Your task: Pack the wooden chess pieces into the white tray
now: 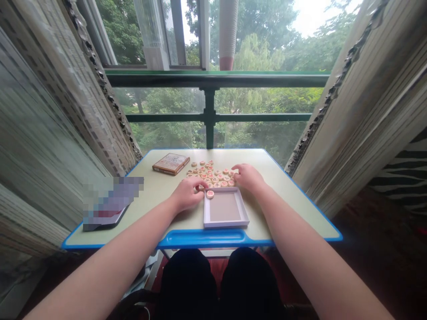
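Observation:
Round Chinese chess pieces [216, 181] with red and dark characters lie in a loose cluster on the small table. One Chinese chess piece [210, 194] rests in the far left corner of a shallow white box [227, 224]. Beside that corner my left hand [189, 193] has its thumb and index finger curled around a piece at the cluster's near edge. At the cluster's right side, my right hand [248, 178] bends its thumb and index finger about another piece, partly covering it. Both palms face down, close to the tabletop.
A flat printed box lid [171, 164] lies at the table's back left. A device with a blurred screen [111, 206] sits on the left side. The blue table edge [207, 238] has a groove in front. Curtains [347, 102] and a green railing [213, 80] surround the table.

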`<state>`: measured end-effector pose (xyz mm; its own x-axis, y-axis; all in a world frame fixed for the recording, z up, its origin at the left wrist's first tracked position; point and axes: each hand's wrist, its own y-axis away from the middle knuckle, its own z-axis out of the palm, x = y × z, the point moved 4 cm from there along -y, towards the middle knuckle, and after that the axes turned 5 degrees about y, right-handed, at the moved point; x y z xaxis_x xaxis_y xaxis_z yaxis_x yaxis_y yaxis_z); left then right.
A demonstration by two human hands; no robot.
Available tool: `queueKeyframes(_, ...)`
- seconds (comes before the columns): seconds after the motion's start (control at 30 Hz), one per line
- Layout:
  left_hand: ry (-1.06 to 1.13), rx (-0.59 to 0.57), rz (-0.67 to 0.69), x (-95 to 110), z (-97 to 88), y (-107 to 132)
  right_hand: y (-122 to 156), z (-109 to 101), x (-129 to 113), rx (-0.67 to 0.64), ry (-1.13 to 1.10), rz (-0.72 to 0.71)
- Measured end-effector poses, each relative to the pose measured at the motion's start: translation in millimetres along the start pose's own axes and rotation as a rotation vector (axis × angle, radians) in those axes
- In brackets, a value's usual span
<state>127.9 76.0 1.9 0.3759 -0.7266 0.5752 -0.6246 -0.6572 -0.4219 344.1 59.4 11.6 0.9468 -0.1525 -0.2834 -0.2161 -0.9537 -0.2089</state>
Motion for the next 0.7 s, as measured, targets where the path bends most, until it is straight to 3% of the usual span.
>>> queueKeyframes(0.2,-0.042,0.025,0.040,3.8,1.6,2.6,-2.1,5.9,5.9,-0.069,-0.041,0.046)
queueKeyframes(0.3,-0.033,0.095,0.050,8.7,-3.6,-3.5,-3.5,6.0,6.7,-0.056,-0.069,0.091)
queueKeyframes(0.37,-0.031,0.122,0.011,10.7,-6.5,-14.5,-4.9,6.7,7.1,-0.036,-0.076,0.117)
queueKeyframes(0.47,-0.066,0.066,-0.051,12.6,-3.1,-40.1,-6.4,8.3,8.5,-0.026,-0.070,0.160)
queueKeyframes(0.6,-0.080,0.010,-0.033,13.8,11.6,-73.8,-6.0,7.8,8.1,-0.035,-0.066,0.144)
queueKeyframes(0.7,-0.070,0.016,-0.002,11.2,22.1,-84.4,-5.1,6.7,6.5,-0.032,-0.059,0.106)
